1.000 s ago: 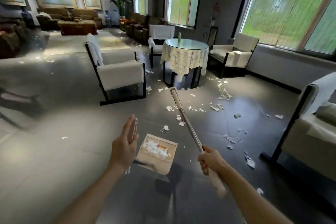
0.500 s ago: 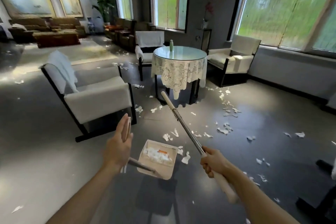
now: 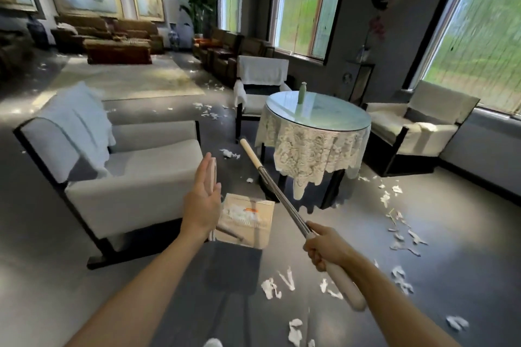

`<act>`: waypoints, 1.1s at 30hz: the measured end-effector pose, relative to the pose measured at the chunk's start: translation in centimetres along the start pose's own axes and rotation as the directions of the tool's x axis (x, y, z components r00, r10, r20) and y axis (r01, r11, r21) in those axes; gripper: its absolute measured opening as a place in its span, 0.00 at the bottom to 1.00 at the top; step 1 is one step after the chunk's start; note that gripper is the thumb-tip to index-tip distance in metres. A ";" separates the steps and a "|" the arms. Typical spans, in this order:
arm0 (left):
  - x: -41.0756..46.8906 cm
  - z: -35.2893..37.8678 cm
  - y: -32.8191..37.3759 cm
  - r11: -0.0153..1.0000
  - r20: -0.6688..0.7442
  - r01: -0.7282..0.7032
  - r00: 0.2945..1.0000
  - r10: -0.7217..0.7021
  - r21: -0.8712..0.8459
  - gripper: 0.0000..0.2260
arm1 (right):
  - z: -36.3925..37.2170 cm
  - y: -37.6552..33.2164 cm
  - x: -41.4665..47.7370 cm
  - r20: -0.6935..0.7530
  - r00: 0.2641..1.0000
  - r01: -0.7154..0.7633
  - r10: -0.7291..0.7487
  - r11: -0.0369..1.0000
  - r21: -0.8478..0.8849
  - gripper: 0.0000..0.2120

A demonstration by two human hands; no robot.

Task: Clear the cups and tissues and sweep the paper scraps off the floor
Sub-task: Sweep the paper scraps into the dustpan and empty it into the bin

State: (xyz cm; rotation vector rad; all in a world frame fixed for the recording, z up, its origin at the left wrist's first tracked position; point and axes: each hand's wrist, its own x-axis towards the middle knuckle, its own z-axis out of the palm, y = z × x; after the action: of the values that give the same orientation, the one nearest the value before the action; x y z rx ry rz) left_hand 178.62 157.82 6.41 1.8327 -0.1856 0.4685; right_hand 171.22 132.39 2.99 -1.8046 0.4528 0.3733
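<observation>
My left hand [image 3: 201,203] holds the flat beige handle of a dustpan [image 3: 263,236], which hangs just right of it with white scraps inside. My right hand [image 3: 324,248] grips a broom pole [image 3: 282,200] near its white end. The pole slants up and left toward the round table [image 3: 318,113]. Its far end is beige; the broom head is not clearly visible. White paper scraps [image 3: 276,287] lie on the dark floor under my hands. Several more scraps [image 3: 400,236] are spread right of the table, and others [image 3: 207,111] lie behind the armchair.
A white armchair [image 3: 132,177] stands close on the left. The table has a lace cloth and a green bottle [image 3: 302,91] on its glass top. Two more white chairs [image 3: 414,124] flank it. Sofas and a rug fill the far left.
The view has moved nearer to the armchair and table, which now look larger and closer. Both hands keep the same hold on dustpan and broom.
</observation>
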 end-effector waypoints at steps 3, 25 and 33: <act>9.2 3.5 -4.8 1.000 -0.036 0.017 0.999 -0.017 0.003 0.27 | 0.0 -4.4 10.0 0.002 1.000 0.004 -0.004 1.000 0.014 0.29; 73.9 21.0 -31.6 0.979 -0.107 0.074 0.993 -0.054 0.190 0.26 | -2.6 -43.2 78.9 0.144 0.990 -0.001 -0.014 0.995 0.102 0.27; 96.6 24.3 -40.0 0.979 -0.232 0.146 0.967 -0.109 0.146 0.25 | -2.2 -58.4 101.6 0.222 0.975 0.007 -0.010 1.000 0.011 0.27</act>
State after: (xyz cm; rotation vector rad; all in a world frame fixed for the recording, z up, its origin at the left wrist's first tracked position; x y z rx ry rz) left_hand 285.95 157.81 4.61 1.9196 0.1276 0.6082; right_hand 288.40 133.14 4.49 -1.7304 0.2893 0.5595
